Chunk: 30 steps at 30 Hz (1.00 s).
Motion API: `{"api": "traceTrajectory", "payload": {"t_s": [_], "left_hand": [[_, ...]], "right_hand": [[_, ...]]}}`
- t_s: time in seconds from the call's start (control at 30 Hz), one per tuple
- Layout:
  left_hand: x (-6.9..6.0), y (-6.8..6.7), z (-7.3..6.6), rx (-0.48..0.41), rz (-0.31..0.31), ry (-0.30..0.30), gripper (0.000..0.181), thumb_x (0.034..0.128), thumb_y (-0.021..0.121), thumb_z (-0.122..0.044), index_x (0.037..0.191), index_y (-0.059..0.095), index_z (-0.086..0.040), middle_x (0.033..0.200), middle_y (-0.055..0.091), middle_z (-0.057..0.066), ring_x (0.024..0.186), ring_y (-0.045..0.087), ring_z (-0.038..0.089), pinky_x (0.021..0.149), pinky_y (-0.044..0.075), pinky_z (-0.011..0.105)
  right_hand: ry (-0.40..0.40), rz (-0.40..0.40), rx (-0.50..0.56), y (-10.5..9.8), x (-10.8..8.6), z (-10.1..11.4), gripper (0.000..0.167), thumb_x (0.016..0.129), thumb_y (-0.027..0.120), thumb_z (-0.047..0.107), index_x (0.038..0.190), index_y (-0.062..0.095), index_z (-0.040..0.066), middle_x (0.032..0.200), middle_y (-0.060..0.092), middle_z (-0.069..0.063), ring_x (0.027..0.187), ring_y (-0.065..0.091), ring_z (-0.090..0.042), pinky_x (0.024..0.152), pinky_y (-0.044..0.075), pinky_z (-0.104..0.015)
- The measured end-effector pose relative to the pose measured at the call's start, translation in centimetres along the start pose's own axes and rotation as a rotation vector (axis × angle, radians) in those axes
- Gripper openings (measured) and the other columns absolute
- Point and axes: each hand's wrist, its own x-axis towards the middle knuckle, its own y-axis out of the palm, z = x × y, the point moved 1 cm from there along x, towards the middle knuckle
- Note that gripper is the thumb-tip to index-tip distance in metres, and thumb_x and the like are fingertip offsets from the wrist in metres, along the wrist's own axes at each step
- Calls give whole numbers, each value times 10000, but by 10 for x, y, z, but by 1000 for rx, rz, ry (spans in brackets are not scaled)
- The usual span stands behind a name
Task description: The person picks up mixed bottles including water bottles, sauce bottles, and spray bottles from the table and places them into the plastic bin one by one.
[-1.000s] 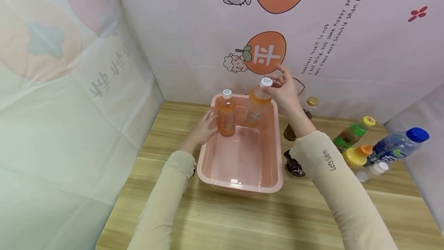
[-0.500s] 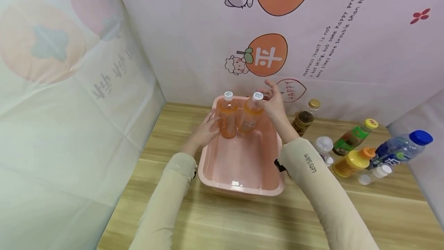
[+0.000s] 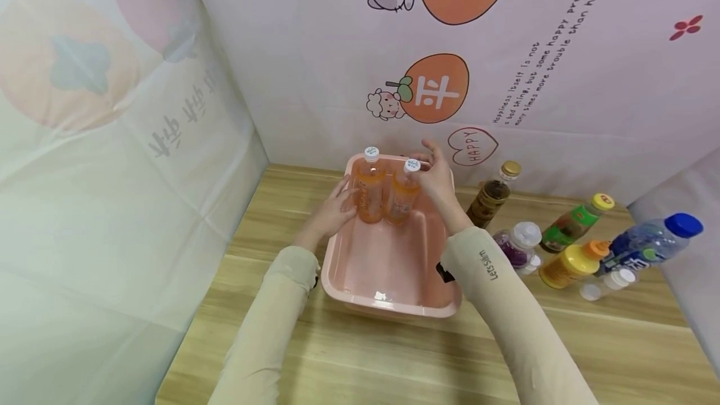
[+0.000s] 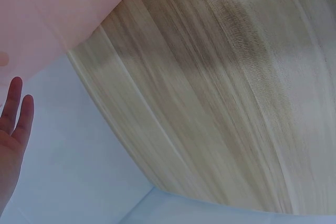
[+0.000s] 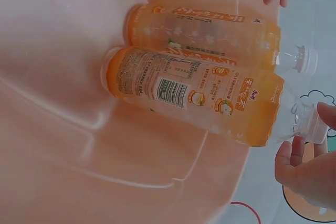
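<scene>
A pink plastic basin (image 3: 382, 261) stands on the wooden table, with two clear bottles with orange labels upright at its far end. My right hand (image 3: 437, 183) pinches the white-capped neck of the right bottle (image 3: 402, 197); the right wrist view shows thumb and fingers around the cap of this bottle (image 5: 194, 95). Close beside it stands the left bottle (image 3: 369, 195). My left hand (image 3: 332, 212) lies at the basin's left rim, its fingers loosely extended beside the left bottle; whether they touch it, I cannot tell. In the left wrist view, part of that hand (image 4: 11, 135) shows straight fingers.
Right of the basin stand several containers: a gold-capped dark bottle (image 3: 489, 200), a jar with purple contents (image 3: 516, 245), a green-labelled bottle (image 3: 574, 225), a yellow squeeze bottle (image 3: 570, 264) and a blue-capped bottle (image 3: 647, 242). A printed cloth wall (image 3: 315, 80) rises behind the table.
My right hand has lowered its bottle into the basin and moved it left, up beside the other bottle. The left hand has stayed nearly still.
</scene>
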Motion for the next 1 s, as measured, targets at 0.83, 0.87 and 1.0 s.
{"api": "traceTrajectory", "payload": {"t_s": [0.83, 0.87, 1.0], "left_hand": [[2, 2, -1, -28, 13, -6, 522, 966, 497, -282, 1465, 386, -174, 1635, 5, -65, 1453, 257, 343, 1129, 343, 548], [1, 1, -1, -32, 12, -5, 522, 965, 498, -277, 1464, 387, -171, 1635, 7, -60, 1453, 257, 344, 1131, 341, 546], [0, -1, -1, -34, 8, -7, 522, 959, 498, -274, 1460, 393, -172, 1636, 18, -51, 1453, 257, 346, 1129, 338, 553]], "right_hand": [[-10, 17, -15, 2, 3, -11, 753, 871, 615, -18, 1509, 241, 121, 1403, 531, -132, 1314, 489, -285, 1091, 443, -401], [-10, 17, -13, 2, 3, -11, 750, 870, 620, -11, 1507, 248, 127, 1404, 532, -126, 1312, 492, -283, 1090, 444, -400], [-17, 9, -29, 2, 3, -10, 734, 872, 633, 24, 1503, 273, 135, 1413, 530, -113, 1301, 505, -279, 1088, 444, -404]]}}
